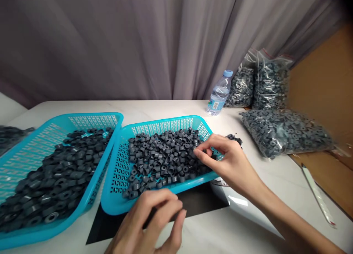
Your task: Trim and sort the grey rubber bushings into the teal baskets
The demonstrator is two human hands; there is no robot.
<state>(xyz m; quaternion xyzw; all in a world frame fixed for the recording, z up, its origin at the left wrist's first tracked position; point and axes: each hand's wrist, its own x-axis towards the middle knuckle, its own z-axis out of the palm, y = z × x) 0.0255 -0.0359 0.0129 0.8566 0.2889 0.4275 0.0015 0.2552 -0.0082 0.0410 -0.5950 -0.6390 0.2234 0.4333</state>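
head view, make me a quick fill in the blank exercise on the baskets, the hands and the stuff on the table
1. The right hand reaches into the ____ of the two blue baskets, fingers among the small dark rings.
2. The left hand rests on a ____ sheet under that basket.
3. The water bottle has a ____ cap.
4. The clear bags on the table hold ____.

Missing words: right; black; blue; dark rings

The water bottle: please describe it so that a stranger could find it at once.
On the white table, look behind the right blue basket, near the grey curtain. The water bottle stands upright beside the clear bags of dark rings. It alone is transparent with a pale blue cap.
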